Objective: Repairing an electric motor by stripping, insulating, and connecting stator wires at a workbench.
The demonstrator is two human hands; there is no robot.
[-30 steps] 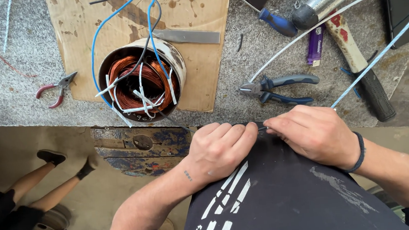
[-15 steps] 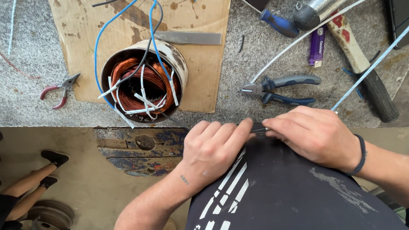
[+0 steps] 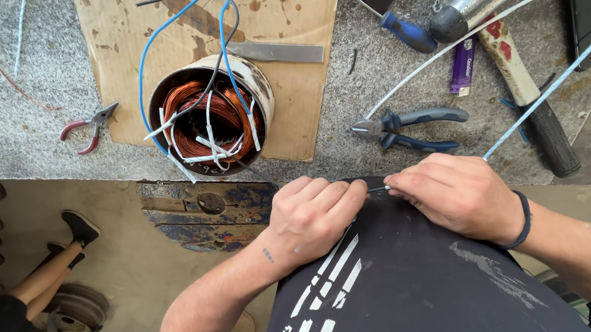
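Low in the centre of the frame, you pinch a thin wire point(image 3: 377, 189) between your two hands, over your dark-clothed lap just below the desk point(image 3: 37, 102) edge. Your left hand point(image 3: 313, 214) is closed on one end, your right hand point(image 3: 456, 195) clamped on the other, knuckles almost touching. Compared with a second ago, your hands have drawn slightly tighter together, so the grip looks settled. Above them, the blue-handled cutters point(image 3: 408, 123) lie near, the copper-wound stator point(image 3: 211, 116) sits upper left on cardboard point(image 3: 291, 19), and the hammer point(image 3: 504, 51) lies upper right. Open room remains only along the grey strip beside the small red pliers point(image 3: 88, 126).
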